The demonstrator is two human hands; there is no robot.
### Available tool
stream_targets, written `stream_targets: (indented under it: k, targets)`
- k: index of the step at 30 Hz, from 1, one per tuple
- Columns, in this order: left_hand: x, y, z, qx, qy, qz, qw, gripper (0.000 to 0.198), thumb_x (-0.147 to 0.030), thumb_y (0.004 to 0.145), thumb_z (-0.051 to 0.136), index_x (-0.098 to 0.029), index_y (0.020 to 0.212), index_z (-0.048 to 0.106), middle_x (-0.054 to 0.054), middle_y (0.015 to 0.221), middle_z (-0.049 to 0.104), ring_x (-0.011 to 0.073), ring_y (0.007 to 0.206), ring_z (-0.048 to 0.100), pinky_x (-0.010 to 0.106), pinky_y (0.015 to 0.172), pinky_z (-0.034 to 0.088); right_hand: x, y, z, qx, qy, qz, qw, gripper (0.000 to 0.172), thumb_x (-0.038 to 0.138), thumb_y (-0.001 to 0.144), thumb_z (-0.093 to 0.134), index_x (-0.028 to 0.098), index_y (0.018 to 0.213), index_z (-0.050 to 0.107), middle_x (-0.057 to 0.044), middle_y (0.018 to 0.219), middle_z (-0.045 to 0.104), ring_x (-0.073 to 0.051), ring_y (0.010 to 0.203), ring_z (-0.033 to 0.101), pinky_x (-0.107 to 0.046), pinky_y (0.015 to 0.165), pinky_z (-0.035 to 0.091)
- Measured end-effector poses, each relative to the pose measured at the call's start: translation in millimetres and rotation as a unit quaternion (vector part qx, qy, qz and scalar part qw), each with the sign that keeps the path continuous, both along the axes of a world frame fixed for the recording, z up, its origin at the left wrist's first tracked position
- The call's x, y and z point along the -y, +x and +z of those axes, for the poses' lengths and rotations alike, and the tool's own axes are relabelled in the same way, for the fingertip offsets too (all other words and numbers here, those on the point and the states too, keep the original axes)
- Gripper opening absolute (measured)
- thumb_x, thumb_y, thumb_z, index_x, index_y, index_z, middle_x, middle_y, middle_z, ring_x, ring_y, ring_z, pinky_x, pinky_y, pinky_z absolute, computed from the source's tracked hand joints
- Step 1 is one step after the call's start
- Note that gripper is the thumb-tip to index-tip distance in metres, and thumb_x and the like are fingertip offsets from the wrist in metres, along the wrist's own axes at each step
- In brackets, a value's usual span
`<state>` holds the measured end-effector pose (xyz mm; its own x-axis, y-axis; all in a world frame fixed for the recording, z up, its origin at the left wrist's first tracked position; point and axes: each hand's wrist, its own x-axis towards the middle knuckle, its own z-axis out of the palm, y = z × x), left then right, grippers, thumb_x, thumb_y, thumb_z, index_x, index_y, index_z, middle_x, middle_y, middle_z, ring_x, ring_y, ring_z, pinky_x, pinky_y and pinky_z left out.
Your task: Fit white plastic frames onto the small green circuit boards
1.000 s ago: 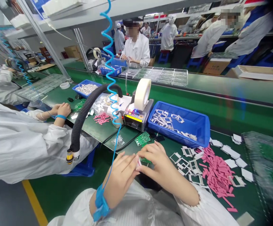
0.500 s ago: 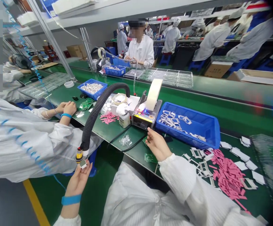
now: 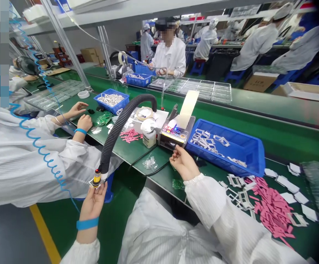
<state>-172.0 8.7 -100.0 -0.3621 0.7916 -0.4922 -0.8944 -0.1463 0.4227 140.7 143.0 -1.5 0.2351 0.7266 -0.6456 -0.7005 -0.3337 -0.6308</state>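
My left hand (image 3: 95, 200) is raised in front of the bench, its fingertips closed on a small flat square part (image 3: 91, 182) with white edges. A yellow-and-black cylinder (image 3: 97, 178) with a red light, beside the white nozzle of a ribbed black hose (image 3: 121, 126), covers most of this part. My right hand (image 3: 185, 163) has thumb and finger pinched at the front slot of a tape dispenser (image 3: 175, 134). A small pale bit shows at the slot; whether the fingers hold it is unclear. Pale tape (image 3: 189, 106) stands up from the dispenser.
Right of the dispenser is a blue bin (image 3: 247, 154) of white frames. Pink strips (image 3: 274, 205) and white squares (image 3: 288, 185) lie farther right. A white bottle (image 3: 149, 137), a cable and clear plastic bits (image 3: 149, 163) are left of my right hand. A co-worker's hands (image 3: 84, 123) are at the left.
The part in my left hand has moved up under the yellow-and-black cylinder, which now hides its face. My right hand stays at the dispenser slot. The co-worker's hands have parted.
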Motion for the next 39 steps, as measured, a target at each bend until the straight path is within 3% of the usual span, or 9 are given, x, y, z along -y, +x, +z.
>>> stream_targets:
  k: [4,8,10,12,15,18,25,32,39]
  targets:
    - [1.5,38.7,5.7,0.007,-0.013,-0.052,0.999,0.041,-0.012,0.093,0.030,-0.018,0.091,0.070,0.008,0.090,0.075,0.0164,0.087,0.070,0.036,0.092,0.051,29.4,-1.2,14.2,-0.007,0.055,0.047,0.997,0.018,0.023,0.079,0.062,0.017,0.067,0.051,0.006,0.061,0.046,-0.005,0.049,0.039,-0.017,0.046,0.035]
    - [8.7,114.2,28.7,0.036,-0.031,-0.151,0.987,0.034,-0.003,0.087,0.039,-0.013,0.089,0.071,0.013,0.095,0.074,0.0201,0.092,0.069,0.044,0.099,0.045,88.0,2.7,35.8,0.042,0.139,0.173,0.974,0.021,0.027,0.066,0.074,0.017,0.061,0.056,0.003,0.063,0.047,-0.009,0.059,0.043,-0.022,0.055,0.039]
    - [9.7,151.2,53.0,0.060,-0.010,-0.227,0.972,0.025,-0.005,0.084,0.048,-0.014,0.091,0.071,0.013,0.096,0.074,0.0202,0.092,0.069,0.045,0.102,0.042,114.2,8.7,46.6,0.168,0.222,0.254,0.926,0.021,0.029,0.068,0.071,0.018,0.058,0.057,0.001,0.069,0.050,-0.013,0.067,0.048,-0.025,0.063,0.041]
    - [7.4,180.2,81.7,0.074,0.037,-0.288,0.954,0.016,-0.012,0.080,0.060,-0.017,0.090,0.071,0.008,0.094,0.074,0.0189,0.090,0.069,0.042,0.102,0.042,132.3,16.4,56.4,0.308,0.299,0.291,0.855,0.018,0.029,0.073,0.066,0.020,0.059,0.059,-0.004,0.088,0.056,-0.018,0.083,0.053,-0.030,0.071,0.044]
    - [2.8,206.1,117.8,0.083,0.091,-0.343,0.931,0.019,-0.019,0.071,0.072,-0.022,0.090,0.071,0.003,0.093,0.075,0.0171,0.089,0.068,0.036,0.097,0.045,144.6,25.3,68.4,0.442,0.354,0.274,0.777,0.013,0.025,0.077,0.061,0.022,0.064,0.061,-0.008,0.118,0.053,-0.026,0.108,0.051,-0.038,0.082,0.045]
    - [3.1,217.3,134.7,0.080,0.116,-0.371,0.918,0.028,-0.025,0.067,0.076,-0.024,0.094,0.070,0.001,0.094,0.074,0.0147,0.087,0.067,0.031,0.091,0.048,145.9,28.3,75.9,0.530,0.365,0.252,0.723,0.013,0.021,0.078,0.059,0.022,0.065,0.060,-0.008,0.127,0.050,-0.029,0.119,0.046,-0.045,0.089,0.043]
    - [8.8,225.2,136.2,0.049,0.120,-0.372,0.919,0.027,-0.025,0.069,0.074,-0.024,0.096,0.070,0.000,0.098,0.073,0.0144,0.094,0.065,0.031,0.095,0.044,138.2,30.2,78.9,0.613,0.353,0.196,0.679,0.013,0.022,0.081,0.056,0.022,0.068,0.058,-0.007,0.122,0.053,-0.029,0.116,0.048,-0.047,0.089,0.042]
    - [6.7,227.9,137.9,0.040,0.098,-0.367,0.924,0.029,-0.024,0.067,0.076,-0.026,0.095,0.069,-0.002,0.096,0.074,0.0130,0.093,0.065,0.030,0.094,0.045,132.1,32.0,79.0,0.602,0.331,0.204,0.698,0.013,0.022,0.081,0.055,0.022,0.067,0.056,-0.007,0.114,0.058,-0.027,0.108,0.053,-0.046,0.088,0.040]
    - [5.7,226.2,134.0,0.015,0.087,-0.372,0.924,0.033,-0.025,0.065,0.077,-0.026,0.096,0.068,-0.003,0.094,0.072,0.0142,0.092,0.064,0.034,0.097,0.044,128.1,34.4,77.8,0.601,0.333,0.213,0.695,0.013,0.022,0.081,0.054,0.022,0.068,0.055,-0.004,0.095,0.064,-0.022,0.092,0.058,-0.042,0.085,0.041]
